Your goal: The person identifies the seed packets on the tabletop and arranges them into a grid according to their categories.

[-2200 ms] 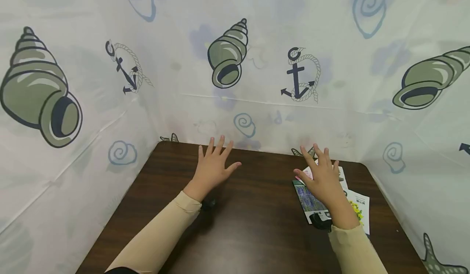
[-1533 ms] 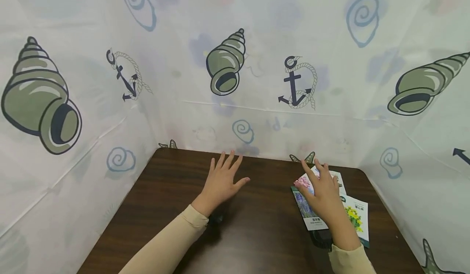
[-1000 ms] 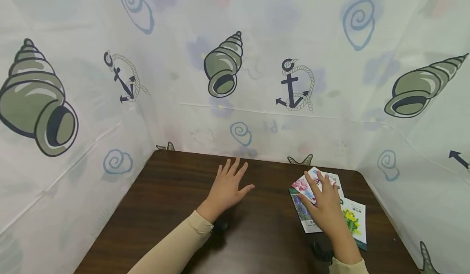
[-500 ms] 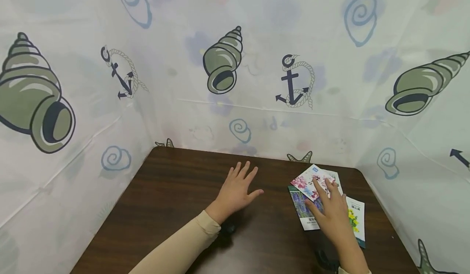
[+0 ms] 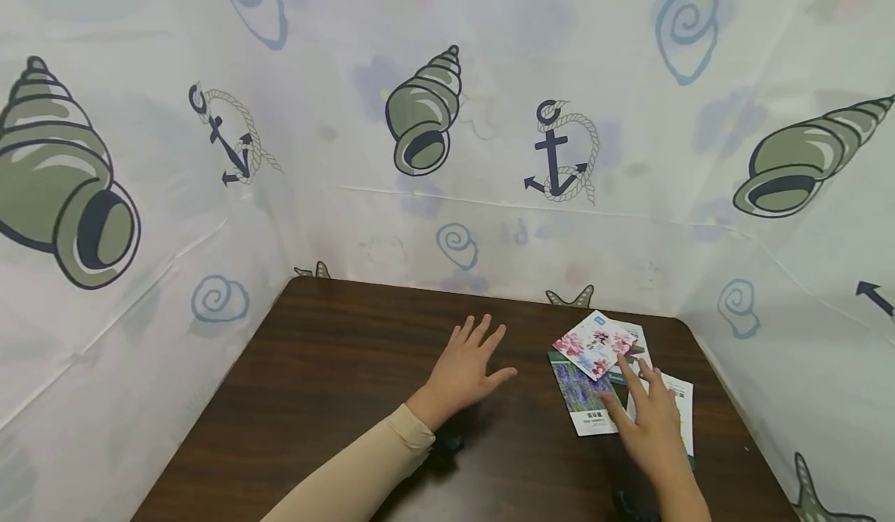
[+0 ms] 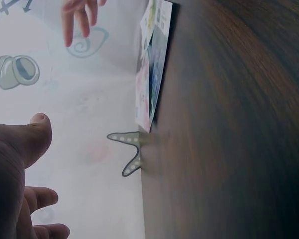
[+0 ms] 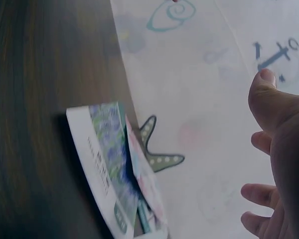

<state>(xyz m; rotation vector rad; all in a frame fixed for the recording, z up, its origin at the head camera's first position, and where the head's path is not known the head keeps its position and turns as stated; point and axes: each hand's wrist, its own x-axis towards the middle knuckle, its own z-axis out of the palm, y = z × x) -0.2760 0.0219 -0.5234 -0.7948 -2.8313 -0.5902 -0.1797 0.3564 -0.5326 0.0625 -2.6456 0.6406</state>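
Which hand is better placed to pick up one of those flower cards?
Probably the right hand: empty, it hovers above the flower cards. The left hand, also empty, is farther away, out to the left of them.

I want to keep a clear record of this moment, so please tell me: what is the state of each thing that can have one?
Left hand: in the air, fingers spread, empty
Right hand: in the air, fingers spread, empty
Pink card: on top, overlapping others
Purple card: partly under pink card
Rear card: partly under pink card
Right card: partly hidden
Table: partly covered
Cloth: creased
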